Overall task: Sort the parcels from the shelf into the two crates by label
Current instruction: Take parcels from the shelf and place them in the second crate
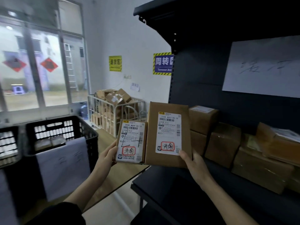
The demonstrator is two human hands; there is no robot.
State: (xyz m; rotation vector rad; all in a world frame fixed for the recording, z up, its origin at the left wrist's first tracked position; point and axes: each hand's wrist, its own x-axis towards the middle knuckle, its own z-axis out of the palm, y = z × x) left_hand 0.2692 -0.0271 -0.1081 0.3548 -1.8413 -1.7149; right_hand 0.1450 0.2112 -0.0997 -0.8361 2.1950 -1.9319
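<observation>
The left hand (pixel 108 153) grips a small brown cardboard parcel (pixel 132 142); the right hand (pixel 194 161) grips a larger brown cardboard parcel (pixel 168 135); both stand upright; the black plastic crate (pixel 84 127) lies leftward, nearer the left hand.

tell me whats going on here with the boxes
A person holds up two parcels side by side, labels facing the camera. The left hand grips a small parcel and the right hand a larger parcel. Both labels carry the same handwritten mark in a red box. More boxes sit on the shelf at right. A black crate and a second crate stand at left; neither parcel is in one yet.
</observation>
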